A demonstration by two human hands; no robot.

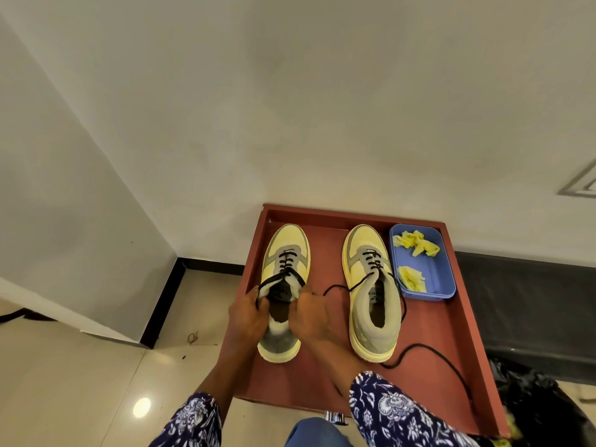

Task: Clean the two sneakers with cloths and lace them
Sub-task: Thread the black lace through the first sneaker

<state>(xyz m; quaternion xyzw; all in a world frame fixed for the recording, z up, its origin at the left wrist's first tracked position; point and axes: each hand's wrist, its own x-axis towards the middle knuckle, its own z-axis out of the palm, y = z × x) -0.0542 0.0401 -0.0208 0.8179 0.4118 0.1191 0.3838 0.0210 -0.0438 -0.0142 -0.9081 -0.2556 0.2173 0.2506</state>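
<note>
Left yellow-and-grey sneaker on the red tray, left hand and right hand curled at its collar, each pinching a black lace end, right sneaker just beside, its lace loose, blue tub holding two yellow cloths.

Two sneakers stand on the red desk: the left sneaker near its left edge and the right sneaker toward the middle. One blue tray sits at the far right corner, holding two yellow cloths, one at the far end, one nearer. Two black laces: one on the left sneaker, one trailing from the right sneaker.
</note>
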